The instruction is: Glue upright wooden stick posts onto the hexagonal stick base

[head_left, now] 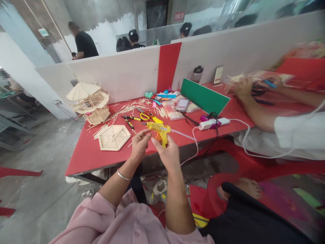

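My right hand [166,152] grips the handle of a yellow glue gun [158,129] just above the front edge of the red table [86,152]. My left hand [139,144] pinches a thin wooden stick [135,133] beside the gun's nozzle. A flat hexagonal frame of sticks [113,137] lies on the table just left of my hands. Further back at the left stands a stick-built pagoda model [88,101].
Yellow-handled scissors and pliers [142,117], loose sticks and packets lie mid-table. A white power strip [213,123] with cords sits to the right beside a green board [204,96]. A co-worker's arms [254,108] work at the right. A white and red partition [167,66] backs the table.
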Available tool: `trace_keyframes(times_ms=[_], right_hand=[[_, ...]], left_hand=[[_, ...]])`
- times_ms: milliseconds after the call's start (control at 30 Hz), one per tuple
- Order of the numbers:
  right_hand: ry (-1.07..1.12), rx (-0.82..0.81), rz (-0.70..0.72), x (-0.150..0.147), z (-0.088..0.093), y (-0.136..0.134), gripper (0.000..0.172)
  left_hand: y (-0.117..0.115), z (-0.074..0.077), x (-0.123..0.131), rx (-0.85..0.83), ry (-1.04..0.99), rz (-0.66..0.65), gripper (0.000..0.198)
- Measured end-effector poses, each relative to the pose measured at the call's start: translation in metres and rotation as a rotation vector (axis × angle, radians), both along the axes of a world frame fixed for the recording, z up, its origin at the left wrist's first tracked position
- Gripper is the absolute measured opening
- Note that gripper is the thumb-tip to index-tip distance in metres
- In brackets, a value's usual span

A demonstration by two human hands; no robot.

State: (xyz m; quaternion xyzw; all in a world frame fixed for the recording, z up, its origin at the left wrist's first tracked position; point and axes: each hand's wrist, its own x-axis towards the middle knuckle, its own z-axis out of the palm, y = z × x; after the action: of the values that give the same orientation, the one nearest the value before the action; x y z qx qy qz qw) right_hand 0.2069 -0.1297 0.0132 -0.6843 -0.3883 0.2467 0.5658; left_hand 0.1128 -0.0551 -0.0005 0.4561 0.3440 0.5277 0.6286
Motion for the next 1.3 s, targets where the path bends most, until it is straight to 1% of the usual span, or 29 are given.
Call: trace_keyframes(times_ms=[133,267,367,433,500,567,633,667,700,767,833,900,967,1000,1067,1167,1300], right_hand=[[-0.013,0.014,0.010,0.000,-0.002,0.001,0.047],[0.041,0.038,0.037,0.001,-0.002,0.000,0.049],[0.080,0.049,0.062,0.001,-0.002,-0.002,0.049],[0.087,0.061,0.072,0.001,-0.002,-0.003,0.048],[0.079,0.069,0.060,0.002,-0.001,-0.004,0.048],[0.061,0.066,0.010,0.005,0.000,-0.007,0.047],[0.033,0.067,-0.061,0.008,0.001,-0.009,0.047],[0.019,0.076,-0.092,0.009,0.002,-0.011,0.048],[0.006,0.094,-0.119,0.011,0.002,-0.011,0.049],[-0.013,0.136,-0.157,0.014,0.002,-0.012,0.052],[-0.024,0.140,-0.211,0.014,0.001,-0.010,0.057],[-0.054,0.091,-0.278,0.014,-0.002,-0.008,0.059],[-0.122,0.026,-0.321,0.012,-0.005,-0.006,0.059],[-0.167,0.000,-0.328,0.011,-0.006,-0.005,0.059],[-0.249,-0.041,-0.331,0.010,-0.009,-0.003,0.058],[-0.309,-0.104,-0.320,0.009,-0.012,0.001,0.058],[-0.348,-0.192,-0.290,0.004,-0.016,0.008,0.058]], left_hand=[[0.001,0.000,0.001,-0.030,-0.002,-0.031,0.047],[0.003,0.001,0.004,-0.040,0.025,-0.052,0.050],[0.003,0.002,0.006,-0.039,0.069,-0.101,0.041],[0.003,0.001,0.006,-0.014,0.110,-0.104,0.037],[0.000,-0.006,0.003,0.034,0.182,-0.108,0.037],[-0.006,-0.018,-0.003,0.082,0.316,-0.145,0.042],[-0.014,-0.032,-0.011,0.098,0.495,-0.215,0.055],[-0.018,-0.038,-0.015,0.083,0.570,-0.270,0.059],[-0.021,-0.042,-0.019,0.047,0.590,-0.315,0.058],[-0.024,-0.042,-0.026,-0.090,0.491,-0.375,0.050],[-0.022,-0.033,-0.031,-0.209,0.307,-0.436,0.041],[-0.016,-0.020,-0.036,-0.191,0.175,-0.471,0.038],[-0.009,-0.012,-0.042,-0.170,0.147,-0.468,0.039],[-0.005,-0.010,-0.045,-0.184,0.156,-0.448,0.040],[0.000,-0.012,-0.052,-0.239,0.166,-0.370,0.040],[0.005,-0.023,-0.062,-0.319,0.091,-0.255,0.036],[0.009,-0.032,-0.072,-0.379,-0.020,-0.224,0.029]])
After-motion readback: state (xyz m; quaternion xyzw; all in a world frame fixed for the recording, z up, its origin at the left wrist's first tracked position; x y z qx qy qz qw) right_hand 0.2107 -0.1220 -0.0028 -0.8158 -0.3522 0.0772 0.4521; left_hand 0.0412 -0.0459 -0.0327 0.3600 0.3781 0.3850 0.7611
